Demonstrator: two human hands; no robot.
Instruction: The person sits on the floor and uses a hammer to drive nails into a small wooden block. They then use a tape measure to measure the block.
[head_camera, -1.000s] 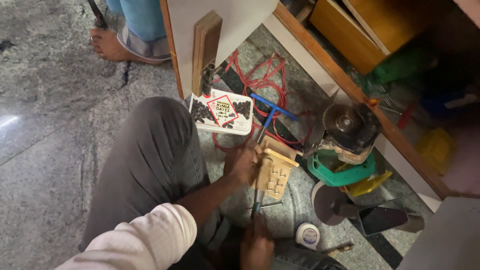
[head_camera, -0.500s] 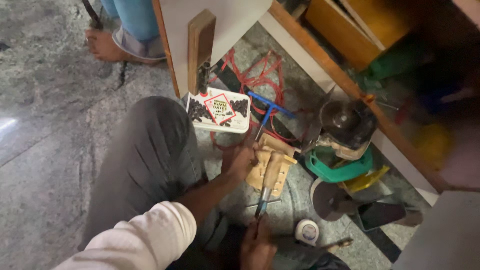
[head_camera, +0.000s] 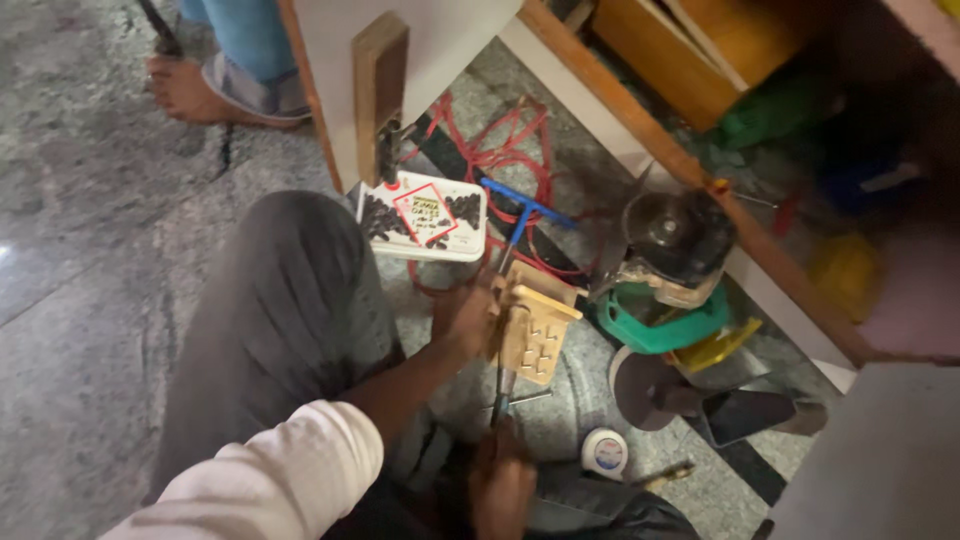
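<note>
Head view: seated on a speckled stone floor (head_camera: 90, 330), a person steadies a small pale wooden block (head_camera: 533, 335) with the left hand (head_camera: 465, 318), fingers curled against its side. Below it the right hand (head_camera: 503, 478) is closed round a slim tool (head_camera: 499, 385) whose tip meets the block. A white box of dark screws (head_camera: 423, 216) lies just behind, with red cable (head_camera: 505, 140), a round power tool (head_camera: 672, 240) and a small tape measure (head_camera: 604, 452) nearby.

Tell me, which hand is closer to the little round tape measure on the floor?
Right. The right hand sits low, just beside the tape measure. The left hand is farther up, pressing on the wooden block.
</note>
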